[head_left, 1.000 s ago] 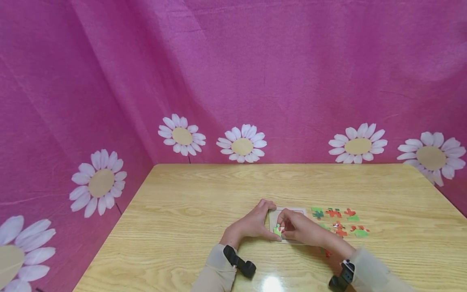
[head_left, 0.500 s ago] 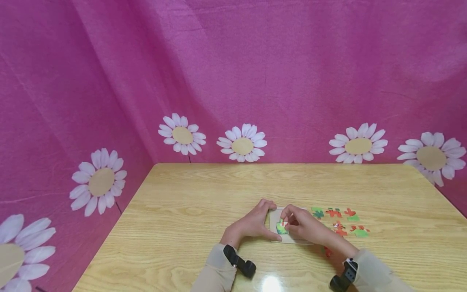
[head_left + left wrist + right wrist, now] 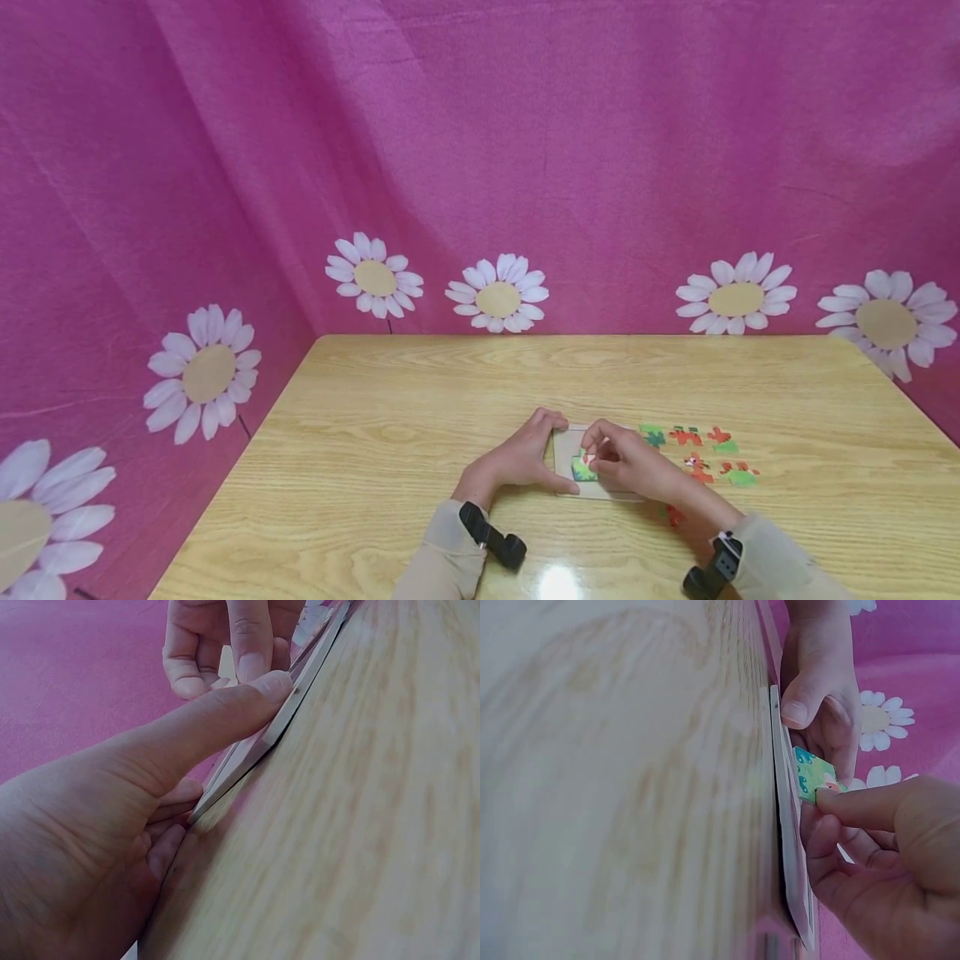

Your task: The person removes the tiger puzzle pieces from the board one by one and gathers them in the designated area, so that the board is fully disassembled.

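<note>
My right hand (image 3: 628,461) pinches a green puzzle piece (image 3: 583,469) with a touch of red between thumb and forefinger. In the right wrist view the puzzle piece (image 3: 810,774) stands tilted above the thin, pale puzzle board (image 3: 789,825). My left hand (image 3: 517,454) grips the board's left end, with the thumb at the near edge and the fingers at the far corner. In the left wrist view the left thumb (image 3: 217,720) lies on the rim of the puzzle board (image 3: 255,750). Most of the board's right part is hidden behind the right hand.
Several loose red and green puzzle pieces (image 3: 697,471) lie on the wooden table (image 3: 420,383) right of the board. One red piece (image 3: 673,517) lies nearer me, partly under the right forearm. A pink curtain (image 3: 600,167) with daisies stands behind and left of the table.
My right hand has moved slightly right and turned the puzzle piece, and more of the green picture side shows. The left hand has stayed on the board.
</note>
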### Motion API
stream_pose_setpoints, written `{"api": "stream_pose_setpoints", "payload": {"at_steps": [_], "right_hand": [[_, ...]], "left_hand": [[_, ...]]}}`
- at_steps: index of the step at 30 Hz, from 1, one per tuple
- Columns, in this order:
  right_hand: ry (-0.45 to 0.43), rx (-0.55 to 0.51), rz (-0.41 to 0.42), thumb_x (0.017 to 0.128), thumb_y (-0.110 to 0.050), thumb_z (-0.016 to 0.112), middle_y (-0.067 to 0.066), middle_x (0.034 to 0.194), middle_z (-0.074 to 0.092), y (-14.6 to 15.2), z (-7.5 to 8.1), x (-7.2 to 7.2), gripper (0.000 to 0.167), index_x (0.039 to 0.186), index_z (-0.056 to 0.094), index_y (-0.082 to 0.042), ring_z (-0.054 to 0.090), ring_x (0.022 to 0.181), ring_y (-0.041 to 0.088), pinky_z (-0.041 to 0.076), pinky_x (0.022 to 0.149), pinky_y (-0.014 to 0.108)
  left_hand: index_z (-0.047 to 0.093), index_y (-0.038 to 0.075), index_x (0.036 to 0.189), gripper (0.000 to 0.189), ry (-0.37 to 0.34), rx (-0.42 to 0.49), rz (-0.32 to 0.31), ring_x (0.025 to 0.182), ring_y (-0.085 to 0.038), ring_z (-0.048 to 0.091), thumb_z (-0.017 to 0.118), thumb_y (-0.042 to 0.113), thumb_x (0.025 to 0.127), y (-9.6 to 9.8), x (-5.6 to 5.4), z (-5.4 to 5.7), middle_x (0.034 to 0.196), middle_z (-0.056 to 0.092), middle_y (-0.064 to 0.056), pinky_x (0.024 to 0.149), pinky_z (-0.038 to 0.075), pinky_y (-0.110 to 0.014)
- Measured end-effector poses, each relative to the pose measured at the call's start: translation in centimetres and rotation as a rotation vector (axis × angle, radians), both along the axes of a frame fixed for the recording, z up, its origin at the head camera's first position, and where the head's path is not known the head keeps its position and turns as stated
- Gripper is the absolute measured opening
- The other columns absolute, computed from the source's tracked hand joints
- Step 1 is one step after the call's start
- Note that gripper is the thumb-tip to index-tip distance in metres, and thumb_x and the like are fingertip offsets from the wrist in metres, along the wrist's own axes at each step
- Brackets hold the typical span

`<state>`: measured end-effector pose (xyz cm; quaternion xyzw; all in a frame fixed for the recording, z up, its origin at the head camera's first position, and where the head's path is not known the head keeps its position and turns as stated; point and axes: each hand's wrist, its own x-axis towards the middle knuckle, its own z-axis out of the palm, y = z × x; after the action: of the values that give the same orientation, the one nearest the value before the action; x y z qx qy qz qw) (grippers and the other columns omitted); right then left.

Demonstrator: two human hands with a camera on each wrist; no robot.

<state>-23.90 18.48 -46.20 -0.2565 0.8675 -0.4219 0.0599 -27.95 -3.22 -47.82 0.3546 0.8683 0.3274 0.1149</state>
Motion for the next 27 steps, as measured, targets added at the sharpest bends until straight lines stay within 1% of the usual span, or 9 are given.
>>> {"api": "stream_pose_setpoints", "payload": {"at_steps": [10, 14, 18, 21, 27], "right_hand": [[-0.032, -0.017, -0.021, 0.092, 0.001, 0.061, 0.010, 0.098, 0.062, 1.1, 0.3, 0.6, 0.014, 0.103, 0.054, -0.002, 0.054, 0.081, 0.001, 0.049, 0.067, 0.017], [-0.046, -0.012, -0.043, 0.092, 0.001, 0.061, 0.009, 0.097, 0.061, 1.6, 0.2, 0.8, 0.014, 0.104, 0.054, -0.003, 0.054, 0.081, 0.001, 0.049, 0.067, 0.017], [-0.044, -0.006, -0.061, 0.092, 0.001, 0.061, 0.008, 0.096, 0.061, 2.1, 0.2, 1.0, 0.014, 0.104, 0.054, -0.003, 0.054, 0.082, 0.001, 0.049, 0.068, 0.017], [-0.019, -0.008, -0.052, 0.092, 0.001, 0.061, 0.009, 0.097, 0.061, 2.5, 0.3, 1.3, 0.014, 0.104, 0.054, -0.002, 0.054, 0.082, 0.000, 0.049, 0.068, 0.018], [0.008, 0.006, -0.063, 0.092, -0.001, 0.062, 0.007, 0.098, 0.061, 3.4, 0.4, 1.6, 0.014, 0.103, 0.054, -0.003, 0.053, 0.083, -0.001, 0.049, 0.069, 0.017]], "left_hand": [[0.041, 0.010, 0.139, 0.087, 0.002, -0.018, 0.013, 0.129, -0.012, 0.042, 0.086, 0.041, 0.072, 0.1, 0.0, -0.1, 0.143, 0.038, -0.003, 0.115, 0.037, -0.026], [0.041, 0.010, 0.139, 0.086, -0.005, -0.016, 0.018, 0.129, -0.013, 0.042, 0.086, 0.041, 0.072, 0.1, 0.0, -0.1, 0.143, 0.038, -0.003, 0.115, 0.037, -0.026], [0.041, 0.009, 0.139, 0.087, -0.011, -0.010, 0.018, 0.128, -0.013, 0.042, 0.086, 0.040, 0.072, 0.1, 0.1, 0.0, 0.143, 0.038, -0.003, 0.115, 0.037, -0.026], [0.041, 0.009, 0.140, 0.087, -0.007, -0.012, 0.018, 0.128, -0.013, 0.043, 0.086, 0.040, 0.072, 0.1, 0.1, 0.0, 0.143, 0.038, -0.003, 0.115, 0.037, -0.026], [0.042, 0.009, 0.140, 0.088, 0.000, -0.018, 0.019, 0.127, -0.012, 0.043, 0.086, 0.041, 0.071, 0.2, 0.0, -0.1, 0.142, 0.038, -0.003, 0.114, 0.037, -0.025]]}}
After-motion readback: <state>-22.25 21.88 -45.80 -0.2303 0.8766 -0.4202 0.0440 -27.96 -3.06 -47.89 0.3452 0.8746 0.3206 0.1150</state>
